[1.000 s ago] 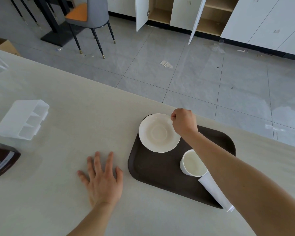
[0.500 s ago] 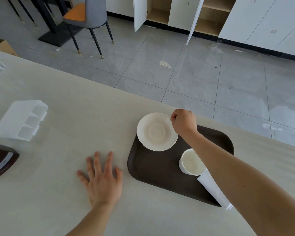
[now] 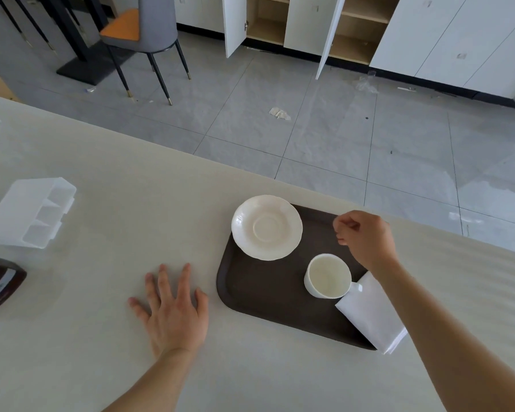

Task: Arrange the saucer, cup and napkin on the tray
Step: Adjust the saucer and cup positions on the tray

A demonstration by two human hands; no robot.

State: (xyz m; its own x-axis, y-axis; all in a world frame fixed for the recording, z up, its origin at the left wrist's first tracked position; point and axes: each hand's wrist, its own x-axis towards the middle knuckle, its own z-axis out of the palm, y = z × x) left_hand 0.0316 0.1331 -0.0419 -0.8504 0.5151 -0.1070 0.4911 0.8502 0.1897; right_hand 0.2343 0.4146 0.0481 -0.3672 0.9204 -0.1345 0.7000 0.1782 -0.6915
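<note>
1. On the dark tray [image 3: 262, 295], the saucer [image 3: 266, 227] sits at the far-left corner with its rim overhanging the tray's edge, the cup [image 3: 327, 275] stands upright near the right side, and the folded napkin [image 3: 369, 312] lies just beside the cup, its near corner past the tray's rim.
2. The right hand [image 3: 366, 237] hovers above the tray between saucer and cup, fingers curled loosely together and holding nothing.
3. The left hand [image 3: 173, 310] lies flat and spread on the bench [image 3: 107, 286], beside the tray but apart from it.
4. A good next step, by judgement, is to take the cup by its handle, which is mostly hidden against the napkin.
5. Lifting straight up before moving sideways should avoid dragging the napkin.
6. The saucer's shallow centre ring is the likely seat; lowering gently guards against tipping the overhanging rim.
</note>
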